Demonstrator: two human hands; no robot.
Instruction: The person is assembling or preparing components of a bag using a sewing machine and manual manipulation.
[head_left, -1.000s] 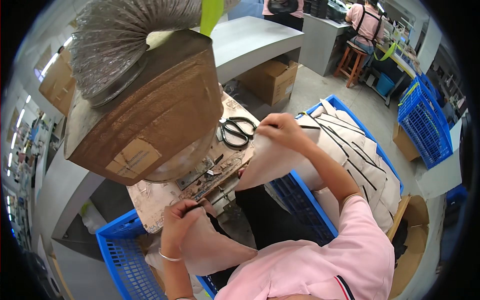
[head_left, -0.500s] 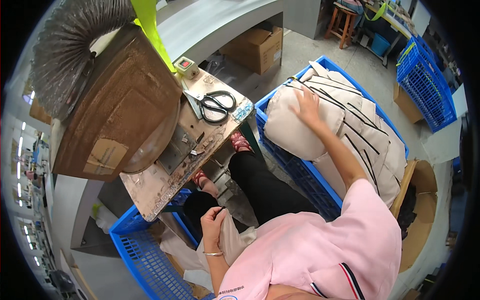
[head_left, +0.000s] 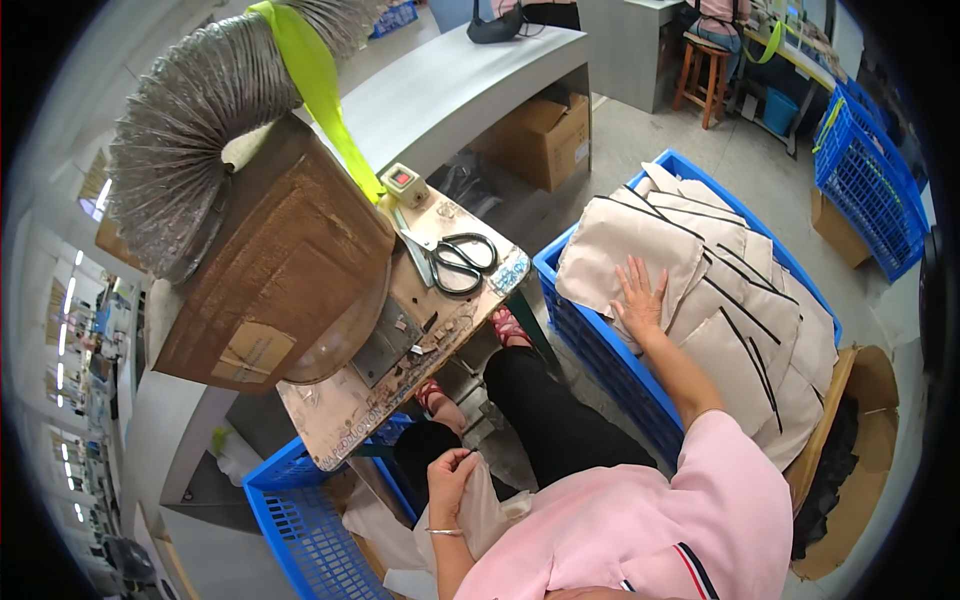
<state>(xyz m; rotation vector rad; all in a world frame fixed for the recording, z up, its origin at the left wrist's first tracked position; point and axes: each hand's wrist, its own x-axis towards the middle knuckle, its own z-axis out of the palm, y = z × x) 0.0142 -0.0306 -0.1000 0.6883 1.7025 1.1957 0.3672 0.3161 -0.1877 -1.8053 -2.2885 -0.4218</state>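
My left hand (head_left: 449, 485) is closed in a pinch near my lap on the top edge of a beige fabric piece (head_left: 483, 505), which hangs down beside my shirt. My right hand (head_left: 640, 297) lies flat with fingers spread on a pile of beige fabric pieces (head_left: 735, 330) with black strips along their edges. That pile fills a blue plastic crate (head_left: 602, 345) to my right. Under the palm, the uppermost piece (head_left: 605, 255) lies nearly smooth, covering the crate's near left corner.
A worn work table (head_left: 330, 415) carries black-handled scissors (head_left: 465, 265), a switch box (head_left: 403, 184) and a brown hood with a ribbed duct (head_left: 205, 140). Another blue crate (head_left: 300, 520) with beige fabric stands at lower left. A cardboard box (head_left: 870, 440) sits beyond the full crate.
The view has shifted, so everything sits lower. My right hand has slid nearer to me over the pile, and the top piece lies flatter. My left hand keeps its pinch.
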